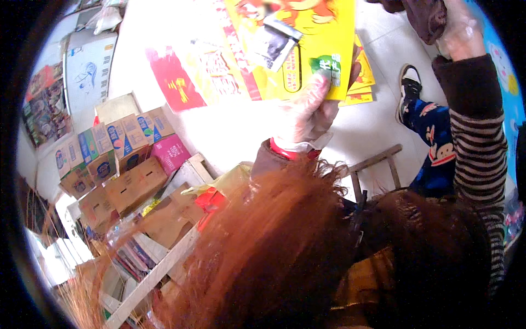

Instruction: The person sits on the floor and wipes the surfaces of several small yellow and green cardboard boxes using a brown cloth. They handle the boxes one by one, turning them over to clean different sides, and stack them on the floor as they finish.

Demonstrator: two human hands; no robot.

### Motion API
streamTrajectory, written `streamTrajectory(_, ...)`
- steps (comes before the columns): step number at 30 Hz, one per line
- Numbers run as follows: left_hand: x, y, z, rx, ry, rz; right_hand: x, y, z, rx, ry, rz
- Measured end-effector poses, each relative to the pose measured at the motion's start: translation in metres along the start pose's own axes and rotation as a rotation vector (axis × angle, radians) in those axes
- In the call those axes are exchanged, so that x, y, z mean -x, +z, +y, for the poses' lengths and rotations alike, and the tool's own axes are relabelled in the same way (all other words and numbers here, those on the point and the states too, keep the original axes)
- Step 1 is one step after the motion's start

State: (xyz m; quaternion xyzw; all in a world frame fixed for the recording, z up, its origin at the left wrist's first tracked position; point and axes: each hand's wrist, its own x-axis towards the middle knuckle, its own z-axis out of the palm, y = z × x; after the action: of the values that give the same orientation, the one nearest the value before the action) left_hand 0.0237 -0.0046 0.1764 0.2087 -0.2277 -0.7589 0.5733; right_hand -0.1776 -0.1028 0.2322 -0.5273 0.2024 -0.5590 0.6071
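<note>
My left hand (306, 113), in a thin clear glove, grips the lower edge of a yellow printed packet (312, 24), thumb on its face. A small silver-and-dark sachet (277, 43) lies over that face. More yellow packets (361, 92) show behind it, beside dark fingers or folds too unclear to tell. My right hand (462, 35), also in a clear glove, is at the upper right against a dark brown, fabric-like thing (427, 16); its fingers are cut off or hidden. Left of the yellow packet is a red and white printed sheet or bag (176, 78), partly washed out by glare.
Cardboard cartons (135, 181) and a magenta box (170, 154) stand at the left, near a whitish wooden rail (152, 275). A wooden stool frame (374, 160) is near a leg in blue printed trousers (435, 144). Reddish hair covers much of the lower view.
</note>
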Motion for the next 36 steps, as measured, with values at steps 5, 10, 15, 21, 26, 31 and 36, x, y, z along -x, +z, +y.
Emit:
streamTrajectory(5,-0.006,0.001,0.003,0.065,0.058,-0.011,-0.012,0.035,-0.010,-0.120,0.287,0.583)
streamTrajectory(10,-0.002,-0.007,0.002,0.091,0.065,0.082,0.004,0.029,0.003,-0.066,0.129,0.017)
streamTrajectory(15,-0.002,-0.003,0.003,0.112,0.073,0.098,0.002,0.044,0.014,-0.043,0.070,0.169)
streamTrajectory(21,-0.005,-0.005,-0.001,0.104,0.074,0.110,-0.012,0.017,0.021,-0.100,-0.016,-0.113)
streamTrajectory(26,-0.005,-0.006,-0.001,0.102,0.060,0.109,-0.005,0.040,0.015,0.053,-0.053,0.049)
streamTrajectory(31,-0.007,-0.008,-0.006,0.104,0.029,0.123,-0.019,0.020,0.014,0.010,-0.260,-0.259)
streamTrajectory(36,-0.003,-0.004,-0.004,0.102,-0.023,0.202,-0.012,0.046,0.014,0.242,-0.343,0.114)
